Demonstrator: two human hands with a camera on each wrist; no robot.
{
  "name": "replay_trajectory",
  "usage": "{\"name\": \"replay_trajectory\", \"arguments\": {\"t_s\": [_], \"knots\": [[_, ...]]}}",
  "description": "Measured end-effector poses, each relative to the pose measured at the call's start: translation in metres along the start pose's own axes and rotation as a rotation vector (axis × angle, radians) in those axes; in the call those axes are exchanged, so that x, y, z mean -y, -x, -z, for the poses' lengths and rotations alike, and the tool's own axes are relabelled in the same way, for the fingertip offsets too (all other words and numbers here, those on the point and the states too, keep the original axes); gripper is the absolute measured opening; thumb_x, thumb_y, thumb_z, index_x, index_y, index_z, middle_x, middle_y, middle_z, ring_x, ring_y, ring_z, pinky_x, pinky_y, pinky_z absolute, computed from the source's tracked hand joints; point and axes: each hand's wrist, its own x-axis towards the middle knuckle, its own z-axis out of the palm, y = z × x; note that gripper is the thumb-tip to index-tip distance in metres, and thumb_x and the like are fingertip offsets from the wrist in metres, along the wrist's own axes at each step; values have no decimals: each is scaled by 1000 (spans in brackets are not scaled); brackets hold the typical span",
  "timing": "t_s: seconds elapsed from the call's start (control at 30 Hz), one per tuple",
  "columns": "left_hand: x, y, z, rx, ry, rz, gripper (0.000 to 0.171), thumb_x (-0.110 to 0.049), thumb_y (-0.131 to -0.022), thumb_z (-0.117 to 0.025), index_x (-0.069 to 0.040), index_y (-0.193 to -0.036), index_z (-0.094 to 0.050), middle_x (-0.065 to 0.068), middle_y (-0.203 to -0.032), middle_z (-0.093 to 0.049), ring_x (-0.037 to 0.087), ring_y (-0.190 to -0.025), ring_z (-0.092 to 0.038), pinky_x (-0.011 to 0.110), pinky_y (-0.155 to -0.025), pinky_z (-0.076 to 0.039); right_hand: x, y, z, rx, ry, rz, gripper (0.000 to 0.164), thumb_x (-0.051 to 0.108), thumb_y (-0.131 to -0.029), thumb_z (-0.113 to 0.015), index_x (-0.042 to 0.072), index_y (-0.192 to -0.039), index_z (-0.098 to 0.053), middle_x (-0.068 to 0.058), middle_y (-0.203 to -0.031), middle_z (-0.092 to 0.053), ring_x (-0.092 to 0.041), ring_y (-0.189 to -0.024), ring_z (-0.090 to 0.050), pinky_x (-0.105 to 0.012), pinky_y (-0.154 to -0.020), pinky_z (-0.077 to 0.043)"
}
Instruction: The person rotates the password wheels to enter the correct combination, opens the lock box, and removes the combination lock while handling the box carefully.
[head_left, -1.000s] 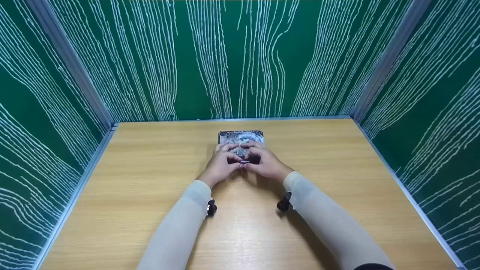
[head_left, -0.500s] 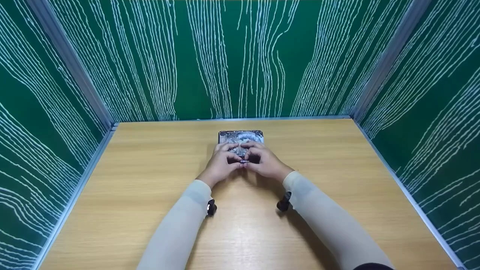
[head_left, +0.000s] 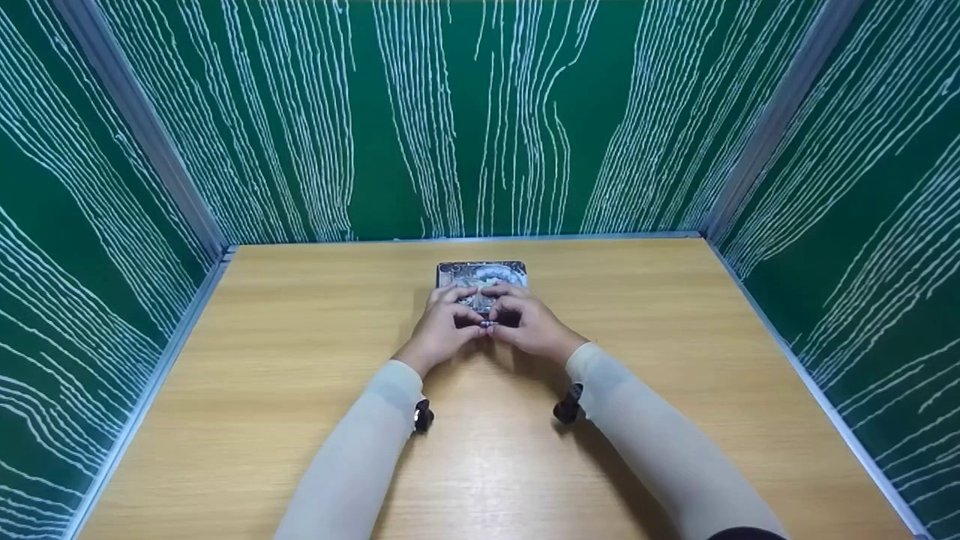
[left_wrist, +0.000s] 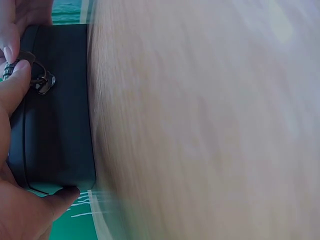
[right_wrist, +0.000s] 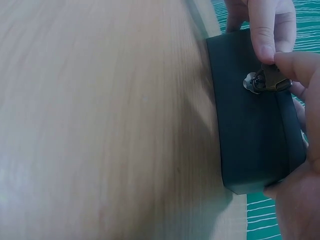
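Caution: both thumbs bear close together on the combination padlock (right_wrist: pixel 274 80), which hangs at the front of the black box (left_wrist: pixel 60 115). Uneven thumb pressure could turn a dial (left_wrist: pixel 8 71) too far; a hard pull could strain the metal hasp plate (right_wrist: pixel 249 82) or slide the box on the counter (head_left: pixel 480 465).

Hand state: left hand (head_left: pixel 439 330) and right hand (head_left: pixel 536 326) each pinch the padlock; other fingers rest against the box.

Location: box near the counter's far edge.

Count: box, one; padlock, one; hasp plate, one; hands, two; wrist cameras (head_left: pixel 424 415), two; dials, not countable.
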Motion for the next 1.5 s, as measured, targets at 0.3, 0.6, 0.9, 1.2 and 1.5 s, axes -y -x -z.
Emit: {"name": "replay_trajectory", "arguments": {"t_s": [0.3, 0.6, 0.9, 1.2, 1.5], "knots": [[0, 0, -1, -6, 16, -14, 11, -24, -96, -93, -18, -105, -92, -2, -171, -59, 35, -174, -27, 54, -145, -21, -1, 0, 0, -8, 13, 29, 16, 15, -96, -88, 15, -104, -75, -8, -168, -61, -40, -167, -42, -66, -143, -21], [0, 0, -2, 1, 10, 17, 11, -24, -96, -93, -22, -106, -91, -5, -173, -57, 34, -175, -24, 57, -146, -17, -1, 0, 0, 6, 10, 14, 15, 13, -98, -88, 15, -104, -75, -5, -169, -59, -38, -167, -42, -63, -143, -21], [1, -1, -2, -1, 17, 18, 11, -23, -95, -93, -21, -106, -91, -5, -173, -56, 34, -174, -25, 56, -146, -18, -1, 0, 0, -4, -16, 17, 13, 11, -97, -87, 15, -102, -76, -8, -168, -61, -41, -167, -42, -67, -143, -21], [2, 0, -2, -1, 15, 5, 9, -23, -97, -92, -21, -105, -92, -5, -173, -57, 34, -174, -24, 56, -145, -19, 0, -1, 1, 7, -8, 16, 9, 11, -99, -85, 13, -102, -76, -9, -169, -60, -41, -167, -42, -66, -143, -21], [2, -1, -2, 1, -4, 0, 11, -22, -98, -91, -20, -108, -91, -4, -174, -57, 35, -175, -24, 56, -145, -19, 1, 0, 2, 16, 14, 26, 13, 14, -100, -85, 14, -108, -76, -8, -169, -60, -40, -166, -43, -64, -142, -25]]}}
